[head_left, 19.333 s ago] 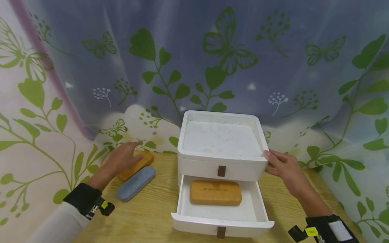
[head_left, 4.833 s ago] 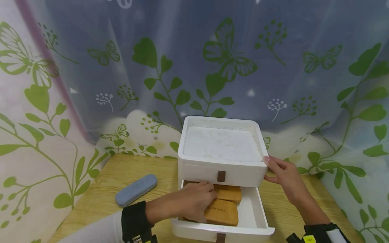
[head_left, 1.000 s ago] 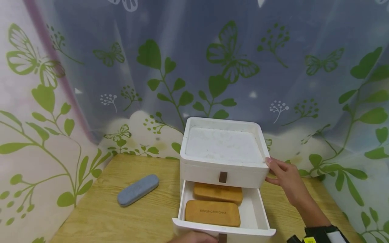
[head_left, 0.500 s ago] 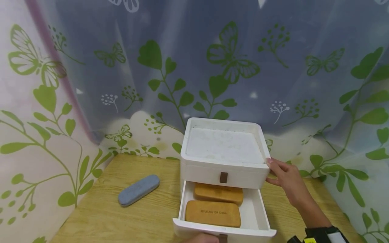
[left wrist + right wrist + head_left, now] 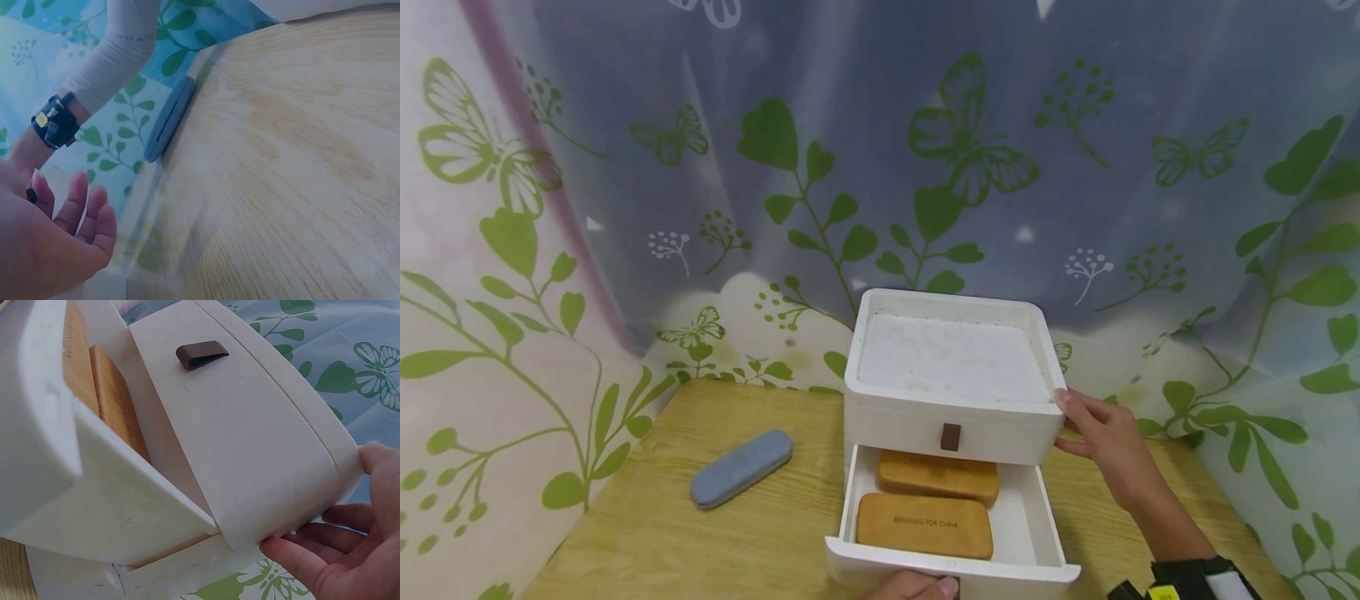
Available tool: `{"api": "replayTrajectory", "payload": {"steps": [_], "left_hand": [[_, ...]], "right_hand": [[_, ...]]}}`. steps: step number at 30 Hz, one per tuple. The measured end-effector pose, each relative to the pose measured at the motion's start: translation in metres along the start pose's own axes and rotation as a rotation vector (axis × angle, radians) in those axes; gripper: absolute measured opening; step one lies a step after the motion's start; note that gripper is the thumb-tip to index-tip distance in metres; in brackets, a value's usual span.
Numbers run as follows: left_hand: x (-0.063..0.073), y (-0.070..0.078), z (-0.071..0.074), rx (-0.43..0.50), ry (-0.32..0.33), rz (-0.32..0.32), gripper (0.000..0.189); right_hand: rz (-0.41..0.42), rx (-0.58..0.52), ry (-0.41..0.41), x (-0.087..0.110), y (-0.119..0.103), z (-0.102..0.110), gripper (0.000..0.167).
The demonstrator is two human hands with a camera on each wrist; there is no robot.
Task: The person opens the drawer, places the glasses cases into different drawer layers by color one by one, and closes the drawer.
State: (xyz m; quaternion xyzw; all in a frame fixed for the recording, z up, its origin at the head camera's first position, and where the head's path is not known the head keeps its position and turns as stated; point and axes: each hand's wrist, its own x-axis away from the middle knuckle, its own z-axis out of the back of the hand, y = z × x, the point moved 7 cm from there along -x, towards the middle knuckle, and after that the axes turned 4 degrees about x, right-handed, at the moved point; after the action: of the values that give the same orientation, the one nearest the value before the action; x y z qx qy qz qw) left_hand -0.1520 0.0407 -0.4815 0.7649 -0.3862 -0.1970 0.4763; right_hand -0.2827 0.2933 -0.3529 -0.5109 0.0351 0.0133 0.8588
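A white two-drawer box (image 5: 951,358) stands on the table with its lower drawer (image 5: 1026,533) pulled out. Two tan glasses cases lie in that drawer: the front case (image 5: 925,527) reads "REFUELING FOR CHINA", and the back case (image 5: 936,477) is partly under the upper drawer. My left hand (image 5: 913,586), cut off by the bottom edge, pinches the lower drawer's brown pull tab, which it mostly covers. In the left wrist view its fingers (image 5: 94,225) are curled. My right hand (image 5: 356,544) grips the box's right front corner, thumb on the top rim, fingers against the side.
A blue-grey glasses case (image 5: 742,469) lies on the wooden table (image 5: 647,525), left of the box. The upper drawer (image 5: 895,425) is closed, with a brown tab (image 5: 951,437). A leaf-patterned curtain (image 5: 820,167) hangs close behind.
The second tan case went from the table at left into the lower drawer, in front of the first. My left hand then moved to the drawer's tab; its thumb now shows there.
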Motion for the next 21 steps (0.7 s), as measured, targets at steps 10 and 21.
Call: {"api": "replayTrajectory", "payload": {"steps": [10,21], "left_hand": [[-0.006,0.008,0.008,-0.179,0.101,-0.018,0.044],[-0.006,0.014,0.009,-0.21,0.153,0.012,0.041]], "right_hand": [[-0.012,0.002,-0.002,-0.001,0.001,0.0,0.077],[-0.017,0.01,-0.001,0.001,0.0,-0.001,0.078]]}}
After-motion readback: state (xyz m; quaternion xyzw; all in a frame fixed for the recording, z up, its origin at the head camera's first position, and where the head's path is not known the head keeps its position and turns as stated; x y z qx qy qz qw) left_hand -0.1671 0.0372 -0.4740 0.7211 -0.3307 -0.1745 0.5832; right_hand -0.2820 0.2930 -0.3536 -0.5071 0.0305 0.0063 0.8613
